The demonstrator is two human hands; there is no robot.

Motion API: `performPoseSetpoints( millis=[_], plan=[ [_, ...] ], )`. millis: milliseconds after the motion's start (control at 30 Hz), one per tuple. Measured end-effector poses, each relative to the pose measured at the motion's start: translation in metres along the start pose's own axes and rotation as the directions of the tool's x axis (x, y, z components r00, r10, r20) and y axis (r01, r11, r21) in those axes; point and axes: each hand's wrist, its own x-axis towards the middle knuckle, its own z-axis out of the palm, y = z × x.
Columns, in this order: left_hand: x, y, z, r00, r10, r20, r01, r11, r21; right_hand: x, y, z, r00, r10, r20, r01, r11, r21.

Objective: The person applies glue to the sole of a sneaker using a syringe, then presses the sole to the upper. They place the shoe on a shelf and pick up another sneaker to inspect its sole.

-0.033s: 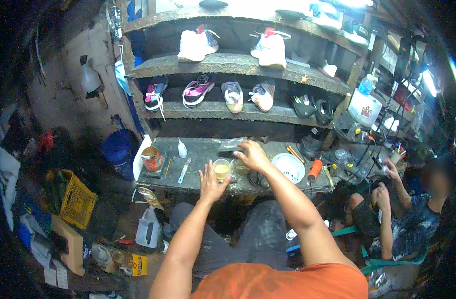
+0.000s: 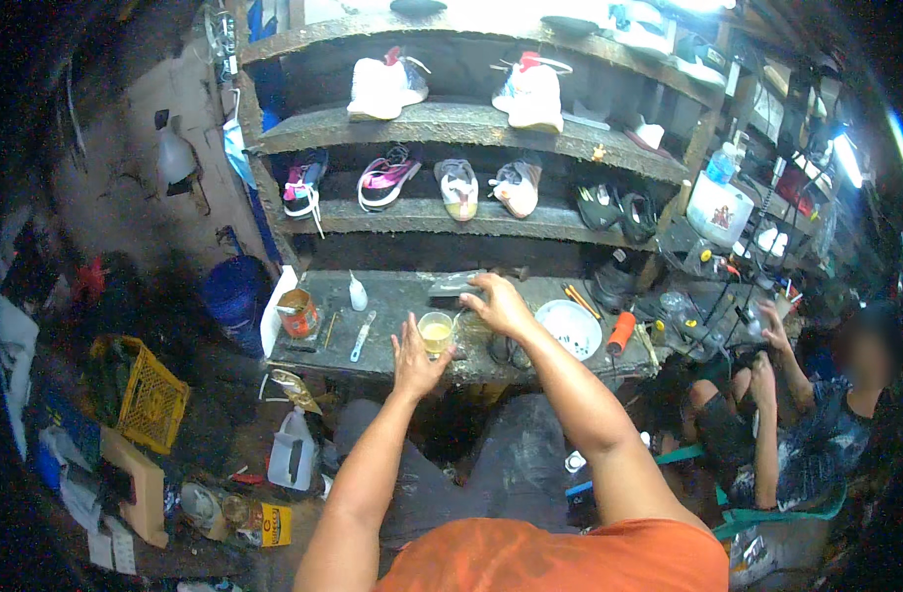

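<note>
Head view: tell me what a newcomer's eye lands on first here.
Most striking are the dark wooden shelves at the top, lined with shoes: a white sneaker above and pink sandals below. At the centre, over the workbench, the left hand is at a small cup of yellowish liquid, while the right hand reaches to a dark block behind it. At lower left, a yellow crate stands out on the cluttered floor.

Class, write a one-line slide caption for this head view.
At a cluttered workbench, the left hand touches a small cup of yellowish liquid while the right hand reaches a dark block.
</note>
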Motion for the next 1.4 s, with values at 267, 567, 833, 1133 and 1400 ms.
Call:
performPoseSetpoints(
  millis=[267, 567, 833, 1133, 1400],
  plan=[
    [-0.024, -0.025, -0.033, 0.931, -0.042, -0.363, -0.152, 0.859, -0.489, 0.028, -0.041, -0.116, 0.872, 0.010, -0.490, 0.122, 0.964, 0.237],
    [-0.149, -0.101, -0.086, 0.983, -0.137, 0.124, 0.111, 0.974, 0.198, 0.157, -0.021, -0.239, 0.748, 0.186, -0.637, -0.096, 0.980, 0.174],
    [-0.132, -0.087, -0.079, 0.688, -0.663, 0.295, 0.580, 0.747, 0.326, 0.239, -0.040, -0.225, 0.893, 0.079, -0.444, -0.184, 0.962, -0.200],
    [-0.156, -0.034, -0.123, 0.635, -0.276, 0.721, 0.297, 0.949, 0.102, 0.043, -0.123, -0.234, 0.896, -0.126, -0.426, 0.378, 0.720, 0.582],
    [-0.094, 0.104, -0.230, 0.998, -0.042, 0.057, 0.047, -0.199, -0.979, -0.150, -0.170, -0.123, 0.807, -0.509, -0.300, 0.569, 0.806, 0.165]
  ],
)
